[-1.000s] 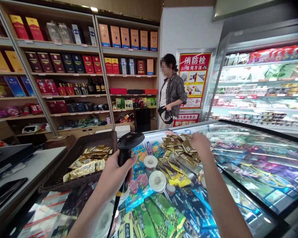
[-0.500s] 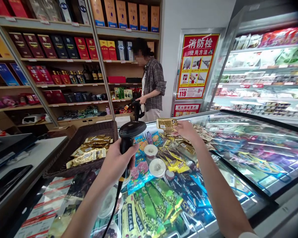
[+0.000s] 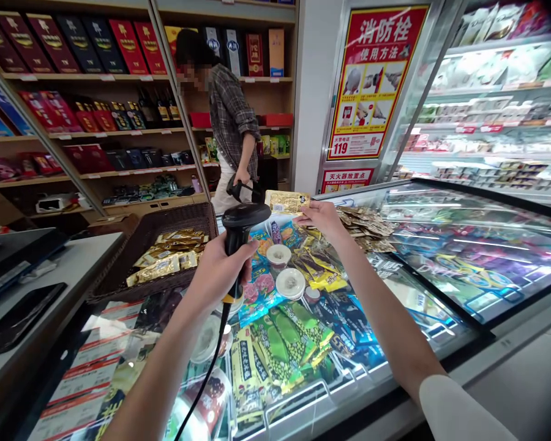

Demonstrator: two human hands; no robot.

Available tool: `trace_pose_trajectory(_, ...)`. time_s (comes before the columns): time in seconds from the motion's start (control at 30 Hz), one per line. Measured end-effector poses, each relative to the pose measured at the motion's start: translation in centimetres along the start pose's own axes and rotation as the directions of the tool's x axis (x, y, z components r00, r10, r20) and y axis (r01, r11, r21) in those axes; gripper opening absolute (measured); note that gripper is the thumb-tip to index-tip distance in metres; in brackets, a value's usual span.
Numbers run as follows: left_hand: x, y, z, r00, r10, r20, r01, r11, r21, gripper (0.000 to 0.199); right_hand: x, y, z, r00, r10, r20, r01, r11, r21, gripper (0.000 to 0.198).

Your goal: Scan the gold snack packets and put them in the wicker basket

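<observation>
My left hand (image 3: 221, 269) is wrapped round the handle of a black barcode scanner (image 3: 244, 215), whose cable (image 3: 213, 358) trails down toward me. With closed fingers, my right hand (image 3: 324, 218) holds the right end of a flat gold packet (image 3: 285, 202); a barcode shows on the packet's left part. The scanner head is close to the packet's lower left in view. Beyond my right wrist lies a pile of similar flat packets (image 3: 365, 228) on the freezer's glass top. To the left, a dark brown wicker basket (image 3: 114, 269) contains several gold packets (image 3: 172, 254).
Under me is a glass-topped freezer (image 3: 441, 226) with colourful ice-cream packs (image 3: 280, 349) inside. A counter (image 3: 80, 278) with a black phone-like device (image 3: 22, 318) stands left. A person in a checked shirt (image 3: 234, 104) is beyond the freezer, near shelves of boxes.
My view has tilted down. The gold packet has moved left, nearer the scanner, and its barcode side shows more fully. The person in the checked shirt has moved left and closer.
</observation>
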State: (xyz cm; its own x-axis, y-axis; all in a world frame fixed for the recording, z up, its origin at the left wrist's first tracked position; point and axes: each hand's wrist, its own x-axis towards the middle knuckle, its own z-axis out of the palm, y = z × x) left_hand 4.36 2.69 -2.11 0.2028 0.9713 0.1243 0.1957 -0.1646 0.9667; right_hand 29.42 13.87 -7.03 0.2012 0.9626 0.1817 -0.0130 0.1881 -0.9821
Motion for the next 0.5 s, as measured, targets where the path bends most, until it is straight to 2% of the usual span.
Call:
trace_pose_trajectory(0.13, 0.20, -0.29, 0.37, 0.999, -0.039, 0.022, 0.037, 0.998, 0.051, 0.026, -0.31, -0.44, 0.02, 1.000, 0.005, -0.005, -0.005, 0.999, 0.038, 0.016)
trace_pose_trajectory(0.3, 0.40, -0.82, 0.65, 0.999, -0.006, 0.049, 0.002, 0.998, 0.069, 0.025, -0.20, -0.42, 0.09, 1.000, 0.023, 0.012, -0.024, 0.999, 0.048, 0.016)
trace_pose_trajectory(0.5, 0.54, -0.95, 0.54, 1.000, -0.019, 0.017, 0.018, 0.999, 0.046, 0.026, 0.33, 0.28, 0.07, 1.000, 0.010, 0.017, -0.011, 0.999, 0.046, 0.015)
